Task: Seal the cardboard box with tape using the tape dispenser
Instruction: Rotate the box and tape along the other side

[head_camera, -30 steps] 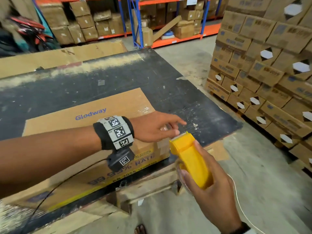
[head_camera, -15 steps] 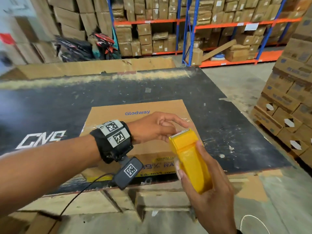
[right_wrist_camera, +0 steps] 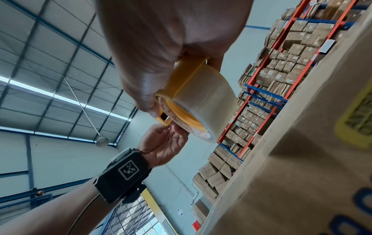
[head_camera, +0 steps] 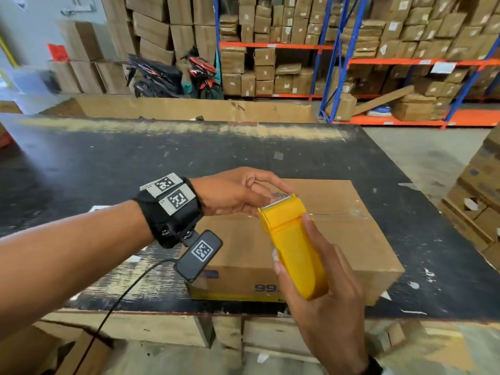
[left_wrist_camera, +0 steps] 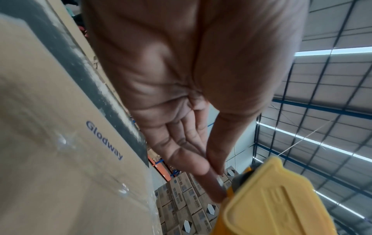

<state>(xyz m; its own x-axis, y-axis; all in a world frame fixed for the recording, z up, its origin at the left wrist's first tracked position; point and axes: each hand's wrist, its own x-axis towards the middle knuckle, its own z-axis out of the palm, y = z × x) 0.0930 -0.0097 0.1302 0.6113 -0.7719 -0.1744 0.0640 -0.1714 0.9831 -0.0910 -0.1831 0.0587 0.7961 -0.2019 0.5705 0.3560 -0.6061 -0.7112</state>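
Right hand: my right hand wraps its curled fingers round the yellow tape dispenser, blade end up, above the near half of the cardboard box.
Left hand: my left hand has thumb and fingertips pinched together at the dispenser's toothed edge; I judge they are on the loose tape end, though the clear film itself is too faint to confirm.
Box: it lies closed on the dark surface, with glossy clear tape already along its top seam.
Tape roll: the clear roll sits inside the dispenser.
Doing it well: I would peel a short tab free, keep it taut and untwisted, then land it just over the box edge in line with the seam.
Since a second ago: the left hand has left the box corner and curled in at the blade; the dispenser has risen over the box.
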